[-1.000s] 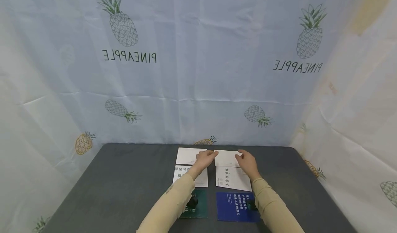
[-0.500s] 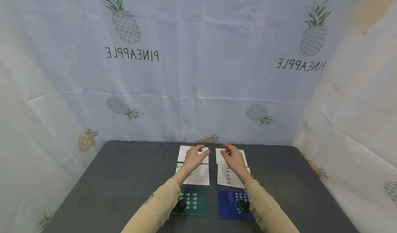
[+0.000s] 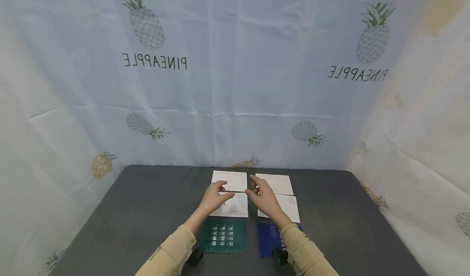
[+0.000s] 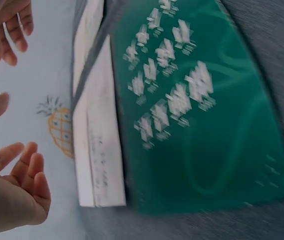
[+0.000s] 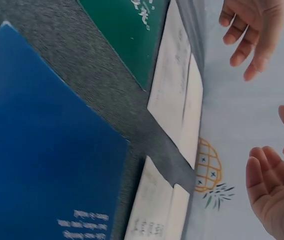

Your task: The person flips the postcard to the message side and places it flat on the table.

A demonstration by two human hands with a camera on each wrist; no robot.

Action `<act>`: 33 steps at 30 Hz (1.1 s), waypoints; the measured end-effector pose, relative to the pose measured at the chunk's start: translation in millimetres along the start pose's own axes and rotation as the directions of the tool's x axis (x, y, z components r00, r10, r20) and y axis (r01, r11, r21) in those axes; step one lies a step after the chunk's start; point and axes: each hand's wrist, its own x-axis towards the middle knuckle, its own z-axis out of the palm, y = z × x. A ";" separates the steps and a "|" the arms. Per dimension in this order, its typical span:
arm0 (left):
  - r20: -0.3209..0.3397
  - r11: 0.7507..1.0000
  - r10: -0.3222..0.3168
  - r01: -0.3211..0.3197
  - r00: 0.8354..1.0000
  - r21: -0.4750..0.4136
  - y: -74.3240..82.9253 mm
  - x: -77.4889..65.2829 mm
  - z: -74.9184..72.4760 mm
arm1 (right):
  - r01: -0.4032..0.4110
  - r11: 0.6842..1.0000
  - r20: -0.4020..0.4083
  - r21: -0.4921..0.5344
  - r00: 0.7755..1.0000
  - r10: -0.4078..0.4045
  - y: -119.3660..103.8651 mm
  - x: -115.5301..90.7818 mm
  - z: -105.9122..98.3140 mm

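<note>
Hovers above bench (image 3: 147, 214) with left grip (image 3: 212, 198) and right grip (image 3: 265, 198) unclenched.
Faces white cards (image 3: 229, 180) beyond green card (image 3: 222, 236) and blue card (image 3: 269, 239).

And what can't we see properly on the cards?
Head view: the right sleeve hides part of the blue card.
Head view: the right hand and wrist cover part of the white card just beyond it.
Head view: the mark on the far-left white card is too small to read.
Left wrist view: blur smears the green card's words.
Right wrist view: picture edges cut off the blue card.
</note>
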 end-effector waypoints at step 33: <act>-0.037 0.971 -0.213 0.216 0.976 0.103 -41.2 -28.7 -7.5 | -0.300 0.949 0.183 0.091 0.942 0.281 24.9 -15.3 48.3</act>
